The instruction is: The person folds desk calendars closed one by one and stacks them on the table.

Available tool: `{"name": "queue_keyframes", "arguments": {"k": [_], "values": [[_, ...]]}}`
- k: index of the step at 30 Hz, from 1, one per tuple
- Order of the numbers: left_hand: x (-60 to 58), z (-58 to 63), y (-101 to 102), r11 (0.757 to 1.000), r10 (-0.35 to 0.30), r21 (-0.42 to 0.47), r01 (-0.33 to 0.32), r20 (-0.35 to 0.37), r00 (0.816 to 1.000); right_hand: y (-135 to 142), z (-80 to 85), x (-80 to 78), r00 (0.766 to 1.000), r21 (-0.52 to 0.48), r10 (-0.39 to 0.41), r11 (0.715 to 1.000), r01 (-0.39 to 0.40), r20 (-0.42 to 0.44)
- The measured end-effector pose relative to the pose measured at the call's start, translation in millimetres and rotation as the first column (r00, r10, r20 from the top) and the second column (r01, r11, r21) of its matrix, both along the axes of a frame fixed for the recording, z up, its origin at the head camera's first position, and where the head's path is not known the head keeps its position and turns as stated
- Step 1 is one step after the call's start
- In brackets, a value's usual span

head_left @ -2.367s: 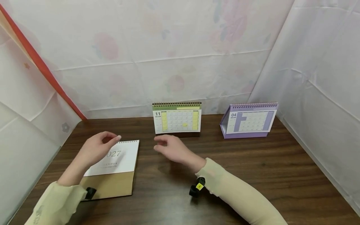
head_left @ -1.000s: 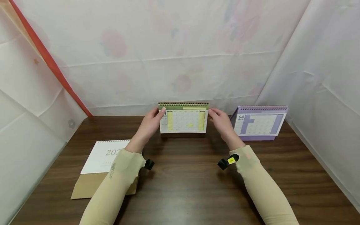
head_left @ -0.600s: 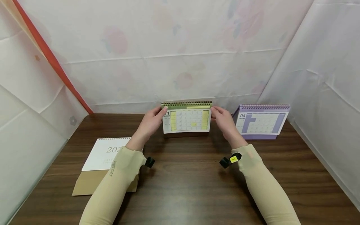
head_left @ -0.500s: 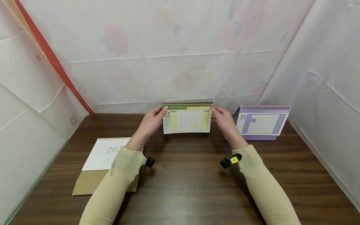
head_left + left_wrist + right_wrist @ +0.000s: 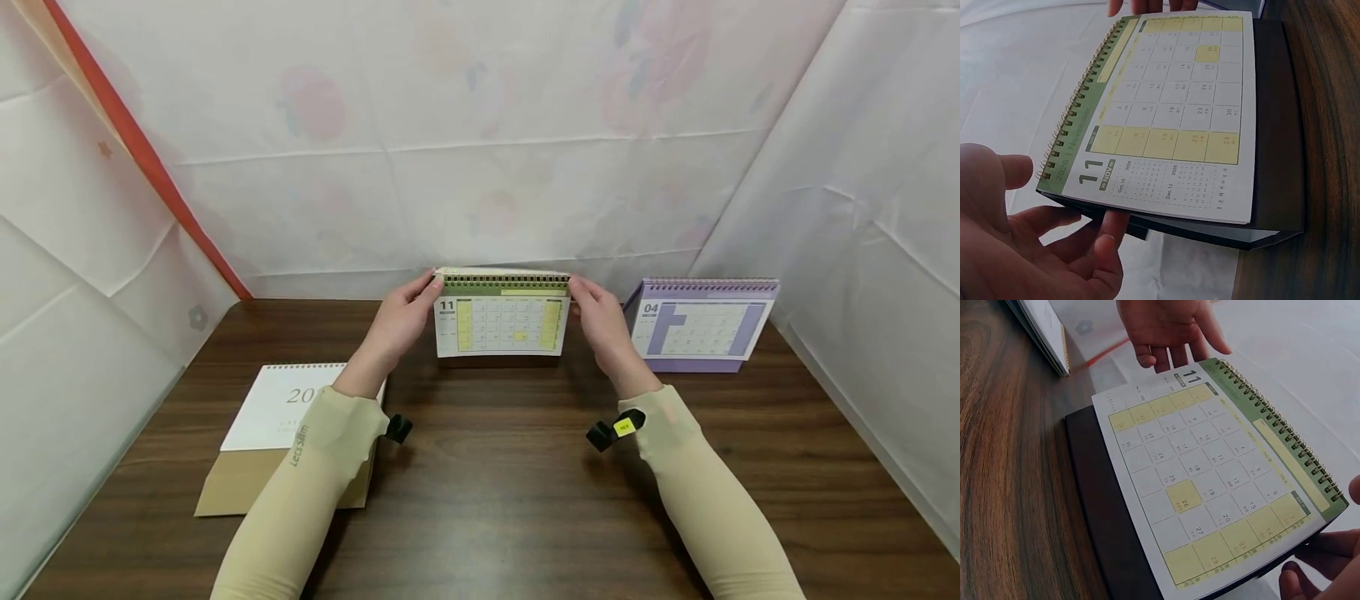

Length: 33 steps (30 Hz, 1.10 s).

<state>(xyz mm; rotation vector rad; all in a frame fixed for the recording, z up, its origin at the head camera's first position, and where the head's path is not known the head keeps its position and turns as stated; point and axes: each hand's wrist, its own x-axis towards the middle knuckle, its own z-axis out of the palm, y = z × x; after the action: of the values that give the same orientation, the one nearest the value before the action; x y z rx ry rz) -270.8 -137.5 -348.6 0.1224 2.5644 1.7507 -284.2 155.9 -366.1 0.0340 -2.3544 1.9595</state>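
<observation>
A green-topped desk calendar (image 5: 502,321) with a dark base, its page marked 11, stands at the back of the table. My left hand (image 5: 401,321) is at its left side, thumb near the top corner. In the left wrist view that thumb (image 5: 1017,172) is off the page, while the fingers (image 5: 1113,225) reach behind the side edge. My right hand (image 5: 600,325) is at the opposite edge. In the right wrist view its fingers (image 5: 1325,550) are at the back of that edge, and the thumb (image 5: 1355,489) is apart from the corner.
A white-and-tan calendar (image 5: 240,482) lies low at the left, partly hidden by my left sleeve. Close to my right hand stands a purple calendar (image 5: 701,325) marked 04. White patterned cloth (image 5: 480,125) hangs behind and beside the brown table (image 5: 487,500).
My hands came from apart over the table to both sides of the green calendar. My left thumb has since slid up off the 11, and a pale strip now shows above the rings.
</observation>
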Motion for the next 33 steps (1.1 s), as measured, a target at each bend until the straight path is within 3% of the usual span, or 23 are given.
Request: {"name": "queue_keyframes", "arguments": {"k": [8, 16, 27, 33], "values": [[-2.2, 2.6, 2, 0.994, 0.063, 0.095, -0.057, -0.068, 0.996, -1, 6.6, 2.8, 0.992, -0.088, -0.056, 0.995, 0.046, -0.114], [0.7, 3.7, 1, 0.986, 0.129, 0.129, -0.107, -0.173, 0.976, 1, 9.9, 5.3, 0.977, -0.109, -0.074, 0.993, 0.053, -0.2], [-1.4, 4.5, 0, 0.97, 0.188, 0.199, -0.141, -0.242, 0.952, 2, 11.0, 5.2, 0.96, -0.134, -0.167, 0.981, 0.14, -0.225], [-2.1, 5.0, 1, 0.963, 0.226, 0.205, -0.176, -0.255, 0.94, 3, 11.8, 6.1, 0.953, -0.113, -0.175, 0.982, 0.151, -0.248]]}}
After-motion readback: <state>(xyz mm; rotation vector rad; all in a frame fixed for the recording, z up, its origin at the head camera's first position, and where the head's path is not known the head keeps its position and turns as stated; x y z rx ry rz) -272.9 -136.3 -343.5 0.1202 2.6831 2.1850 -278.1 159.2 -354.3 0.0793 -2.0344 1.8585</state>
